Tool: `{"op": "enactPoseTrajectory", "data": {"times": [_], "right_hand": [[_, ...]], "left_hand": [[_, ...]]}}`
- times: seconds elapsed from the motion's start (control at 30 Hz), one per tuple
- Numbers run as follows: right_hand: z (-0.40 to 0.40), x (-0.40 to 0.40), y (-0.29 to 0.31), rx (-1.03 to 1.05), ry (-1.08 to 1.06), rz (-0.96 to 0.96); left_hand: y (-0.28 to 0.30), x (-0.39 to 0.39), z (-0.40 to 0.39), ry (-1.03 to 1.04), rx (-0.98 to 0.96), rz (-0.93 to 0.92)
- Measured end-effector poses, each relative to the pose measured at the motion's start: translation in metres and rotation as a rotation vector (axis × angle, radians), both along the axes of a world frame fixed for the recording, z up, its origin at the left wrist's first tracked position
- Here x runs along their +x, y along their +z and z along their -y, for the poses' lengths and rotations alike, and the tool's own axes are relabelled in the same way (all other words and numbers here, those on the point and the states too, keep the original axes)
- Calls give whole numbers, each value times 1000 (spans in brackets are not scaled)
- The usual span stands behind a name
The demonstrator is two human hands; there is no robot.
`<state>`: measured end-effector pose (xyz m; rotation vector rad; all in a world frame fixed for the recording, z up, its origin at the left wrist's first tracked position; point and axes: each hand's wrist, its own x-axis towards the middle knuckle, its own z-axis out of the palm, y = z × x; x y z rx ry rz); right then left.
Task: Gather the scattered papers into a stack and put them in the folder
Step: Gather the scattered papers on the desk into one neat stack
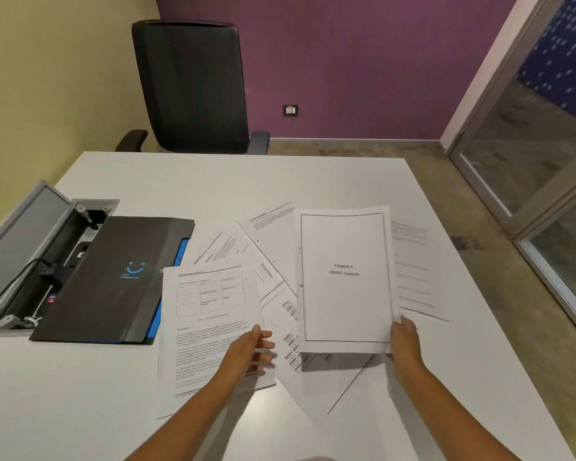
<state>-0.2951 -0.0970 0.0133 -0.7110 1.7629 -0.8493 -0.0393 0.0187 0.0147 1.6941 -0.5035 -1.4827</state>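
The person is reaching both bare arms forward over the white table [213,181]. The right hand [404,341] is pinching the lower right corner of a title page [343,277], the thumb on top, and is holding this sheet lifted above the others, so that it is casting a shadow on the papers under it. The left hand [253,351] is lying half open, fingers loosely spread and pointing to the right, at the right edge of a sheet with a table and text [207,327]; I cannot tell if it is gripping this sheet or only touching it. The other scattered papers [273,247] are lying fanned and overlapping between and behind the two hands. The black folder [113,277] is lying closed on the table to the left, touching the left edge of the papers, beside an open cable box [47,247]. A black office chair [193,88] is standing at the far side
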Motion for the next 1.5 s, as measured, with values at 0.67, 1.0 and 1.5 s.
{"op": "enactPoseTrajectory", "data": {"times": [0.67, 1.0, 1.5], "right_hand": [[-1, -25, -30, 96, 663, -708], [5, -18, -29, 30, 733, -517], [-3, -76, -24, -99, -32, -341]], "left_hand": [[-11, 15, -21, 158, 162, 28], [-13, 6, -12, 89, 119, 75], [-19, 0, -9, 29, 133, 61]]}}
